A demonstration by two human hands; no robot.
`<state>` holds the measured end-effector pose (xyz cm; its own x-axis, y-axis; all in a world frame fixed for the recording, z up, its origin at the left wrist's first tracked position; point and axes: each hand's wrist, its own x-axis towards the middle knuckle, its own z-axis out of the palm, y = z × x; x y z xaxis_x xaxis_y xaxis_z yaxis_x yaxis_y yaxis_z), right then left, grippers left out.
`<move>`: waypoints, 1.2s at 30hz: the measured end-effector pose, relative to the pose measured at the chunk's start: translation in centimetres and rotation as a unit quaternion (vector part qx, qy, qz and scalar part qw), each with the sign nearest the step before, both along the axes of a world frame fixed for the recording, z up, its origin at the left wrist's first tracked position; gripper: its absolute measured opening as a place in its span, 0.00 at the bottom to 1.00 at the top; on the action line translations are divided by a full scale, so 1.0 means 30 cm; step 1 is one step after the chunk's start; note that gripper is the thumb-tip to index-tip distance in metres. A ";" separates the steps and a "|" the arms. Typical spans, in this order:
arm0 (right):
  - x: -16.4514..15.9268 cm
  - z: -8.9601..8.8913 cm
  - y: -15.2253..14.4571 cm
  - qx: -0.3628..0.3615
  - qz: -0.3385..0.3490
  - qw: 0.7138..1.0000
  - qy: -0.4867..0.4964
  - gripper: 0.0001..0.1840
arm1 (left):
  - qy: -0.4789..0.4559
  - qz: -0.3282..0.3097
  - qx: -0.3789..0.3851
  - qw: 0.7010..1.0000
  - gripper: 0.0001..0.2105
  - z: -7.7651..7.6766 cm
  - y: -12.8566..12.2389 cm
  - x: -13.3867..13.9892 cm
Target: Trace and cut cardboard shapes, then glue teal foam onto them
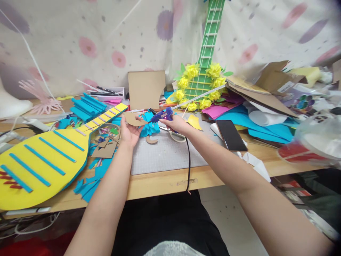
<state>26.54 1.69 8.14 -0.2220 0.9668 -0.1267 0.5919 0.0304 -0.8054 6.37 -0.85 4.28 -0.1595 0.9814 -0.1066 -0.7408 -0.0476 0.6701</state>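
My left hand (pixel 129 134) holds a small piece of brown cardboard (pixel 135 121) by its edge, above the crumpled blue paper. In my right hand (pixel 177 124) is a blue glue gun (pixel 163 115), its nozzle pointing left at the cardboard and very close to it; I cannot tell if they touch. A long white glue stick (pixel 198 96) sticks out of its back, and a black cord (pixel 189 163) hangs down over the table edge. Below my hands a small curved cardboard piece (pixel 152 140) lies on the grey cutting mat (pixel 165 160). Scissors (pixel 177 137) lie partly hidden under the glue gun.
A yellow paper guitar (pixel 45 156) with blue strips lies at left. At the back stands a green guitar shape (pixel 206 64) with yellow paper flowers. A phone (pixel 231 136), blue paper sheets (pixel 255 122) and a clear plastic bucket (pixel 314 138) are at right. Cardboard scraps (pixel 105 149) lie beside my left forearm.
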 end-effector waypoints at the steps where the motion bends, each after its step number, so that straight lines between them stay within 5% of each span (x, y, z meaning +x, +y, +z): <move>1: -0.003 0.002 -0.002 0.001 0.002 1.000 0.000 0.20 | 0.000 0.000 0.002 1.000 0.24 -0.002 0.000 0.001; 15: -0.061 0.081 -0.067 -0.009 0.050 0.998 0.032 0.18 | 0.016 -0.002 0.003 1.000 0.24 -0.012 0.003 0.004; 23: -0.035 0.069 -0.054 -0.042 0.106 0.983 0.143 0.14 | 0.028 0.003 -0.001 1.000 0.24 -0.009 0.003 0.010; 36: -0.046 0.075 -0.055 -0.015 0.095 0.991 0.098 0.19 | 0.036 -0.005 -0.006 0.999 0.24 -0.020 0.007 0.015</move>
